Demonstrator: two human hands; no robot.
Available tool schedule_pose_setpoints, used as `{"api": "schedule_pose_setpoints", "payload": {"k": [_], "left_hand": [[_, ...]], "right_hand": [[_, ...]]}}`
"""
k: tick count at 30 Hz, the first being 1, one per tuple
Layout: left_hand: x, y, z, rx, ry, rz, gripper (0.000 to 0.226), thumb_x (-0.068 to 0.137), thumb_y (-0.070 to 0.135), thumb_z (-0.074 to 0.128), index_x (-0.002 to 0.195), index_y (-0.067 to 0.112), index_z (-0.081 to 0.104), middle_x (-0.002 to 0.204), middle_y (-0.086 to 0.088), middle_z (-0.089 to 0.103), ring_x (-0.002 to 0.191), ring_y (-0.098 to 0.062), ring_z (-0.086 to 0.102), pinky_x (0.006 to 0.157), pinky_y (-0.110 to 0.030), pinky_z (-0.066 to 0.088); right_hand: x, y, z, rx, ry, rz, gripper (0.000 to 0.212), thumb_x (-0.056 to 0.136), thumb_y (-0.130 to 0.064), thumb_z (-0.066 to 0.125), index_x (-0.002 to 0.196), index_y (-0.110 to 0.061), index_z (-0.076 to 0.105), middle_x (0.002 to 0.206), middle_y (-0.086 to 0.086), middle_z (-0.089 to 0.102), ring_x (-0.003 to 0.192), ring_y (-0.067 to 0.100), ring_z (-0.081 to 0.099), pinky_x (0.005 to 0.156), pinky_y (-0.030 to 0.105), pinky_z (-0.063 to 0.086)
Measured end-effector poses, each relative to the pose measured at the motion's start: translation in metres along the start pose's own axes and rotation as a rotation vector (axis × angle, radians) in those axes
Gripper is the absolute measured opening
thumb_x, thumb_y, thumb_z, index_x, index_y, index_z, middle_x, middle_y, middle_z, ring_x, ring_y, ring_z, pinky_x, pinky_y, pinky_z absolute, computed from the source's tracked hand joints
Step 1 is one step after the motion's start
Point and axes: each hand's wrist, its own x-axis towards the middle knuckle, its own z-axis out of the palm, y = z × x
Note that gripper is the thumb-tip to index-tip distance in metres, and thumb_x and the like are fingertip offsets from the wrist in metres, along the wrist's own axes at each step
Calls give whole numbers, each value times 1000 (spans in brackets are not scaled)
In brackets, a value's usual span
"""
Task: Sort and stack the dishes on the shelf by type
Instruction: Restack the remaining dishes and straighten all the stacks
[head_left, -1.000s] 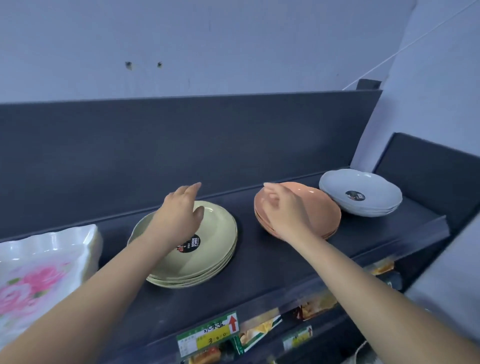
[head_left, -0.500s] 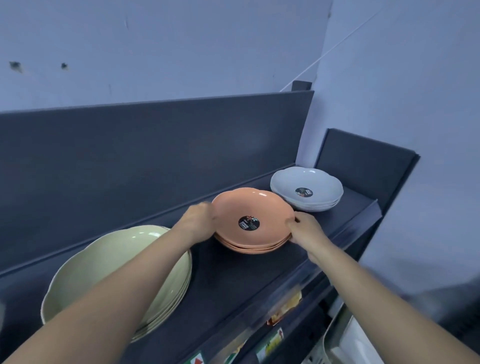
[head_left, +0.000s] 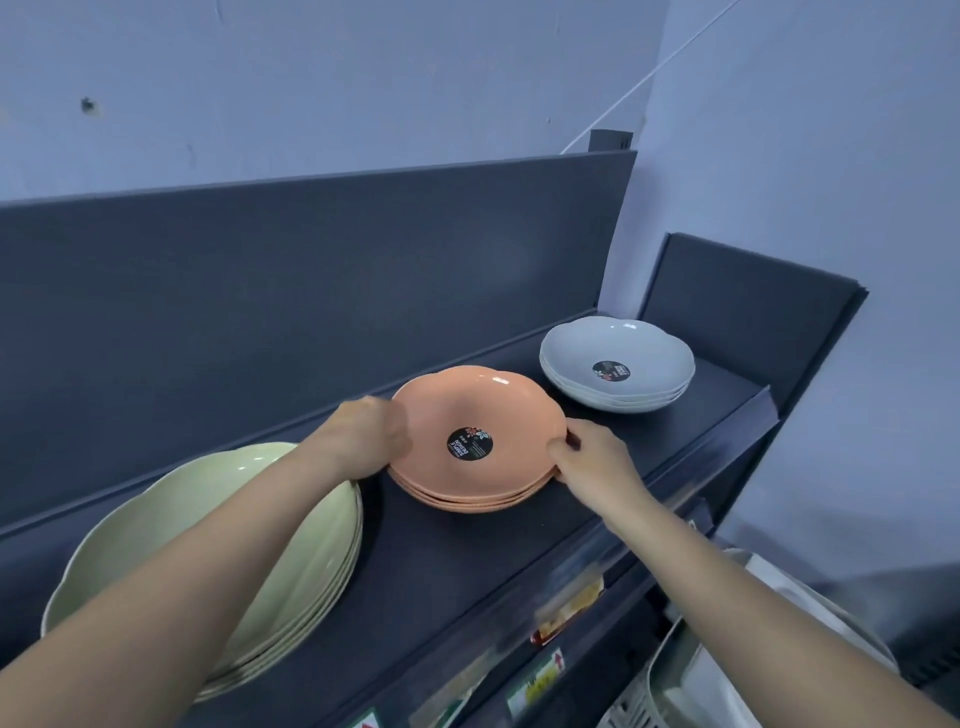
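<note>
Sitting mid-way along the shelf (head_left: 467, 561), the orange plate stack (head_left: 498, 410) is gripped at opposite rims by the left hand (head_left: 363, 439) and right hand (head_left: 592, 457), fingers curled. The green plate stack (head_left: 208, 483) and grey plate stack (head_left: 618, 348) are already sorted; little appears left.

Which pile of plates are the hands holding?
The orange pile in the middle. The left hand and right hand grip its rim on opposite sides. No hand is on the green pile or the grey pile.

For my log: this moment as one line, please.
left hand: grips orange stack | right hand: grips orange stack | grey stack: untouched
</note>
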Motion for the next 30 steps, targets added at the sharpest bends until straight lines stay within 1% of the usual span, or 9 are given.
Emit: {"api": "schedule_pose_setpoints", "payload": {"k": [2, 5, 10, 14, 16, 19, 23, 25, 30], "left_hand": [[4, 3, 0, -50, 35, -35, 29, 88, 21, 53, 109, 1, 57, 107, -13, 61, 97, -29, 57, 76, -33, 44], [19, 16, -2, -97, 131, -52, 38, 89, 27, 52, 118, 2, 51, 116, -14, 59, 104, -32, 56, 78, -32, 43], [58, 72, 3, -188, 217, 65, 56, 92, 25, 53, 143, 7, 36, 144, -12, 45, 130, -27, 44, 101, -31, 37], [92, 120, 21, -208, 201, 95, 55, 93, 28, 51, 142, 6, 37, 143, -11, 46, 131, -27, 43, 106, -34, 36], [107, 141, 32, -182, 172, 72, 47, 94, 28, 49, 133, 3, 43, 134, -15, 53, 122, -31, 50, 99, -38, 41], [123, 163, 45, -134, 127, 32, 34, 94, 27, 47, 116, 2, 49, 119, -16, 58, 102, -31, 56, 83, -37, 46], [142, 178, 53, -87, 76, -20, 14, 92, 15, 44, 98, 4, 50, 104, -14, 57, 86, -29, 54, 70, -32, 42], [149, 179, 54, -102, 73, -59, 5, 87, 4, 44, 88, 5, 48, 94, -11, 55, 79, -28, 52, 64, -31, 41], [155, 184, 60, -166, 69, -62, 17, 76, -2, 44, 64, 9, 40, 70, -5, 46, 60, -22, 41, 48, -26, 32]], "right_hand": [[4, 0, -12, 13, 29, -16, 31, 92, -28, 48, 108, -6, 64, 107, 10, 65, 99, 29, 60, 91, 44, 50], [20, 4, -44, 57, 192, -30, 36, 95, -27, 49, 122, -5, 59, 120, 7, 62, 109, 26, 57, 88, 28, 41], [65, 30, -107, 107, 418, -49, 39, 94, -22, 51, 130, -8, 52, 127, 10, 56, 112, 23, 53, 90, 28, 37], [97, 54, -135, 61, 300, 20, 50, 96, -25, 49, 141, -7, 41, 141, 12, 45, 125, 26, 47, 104, 34, 35], [108, 62, -140, 45, 199, 38, 45, 96, -22, 48, 137, -3, 45, 138, 12, 48, 124, 26, 47, 100, 33, 36], [122, 74, -139, 27, 97, 53, 33, 95, -15, 47, 126, -7, 52, 122, 5, 57, 104, 24, 53, 80, 28, 38], [136, 84, -139, -4, 41, 58, 45, 93, -11, 42, 138, -10, 43, 133, 8, 54, 114, 24, 53, 86, 27, 41], [142, 88, -142, -5, 24, 48, 42, 92, -8, 40, 133, -12, 48, 126, 7, 58, 108, 23, 55, 81, 28, 42], [154, 98, -157, 15, 5, 19, 42, 91, -3, 38, 128, -16, 52, 118, 5, 61, 104, 24, 58, 81, 33, 47]]}}
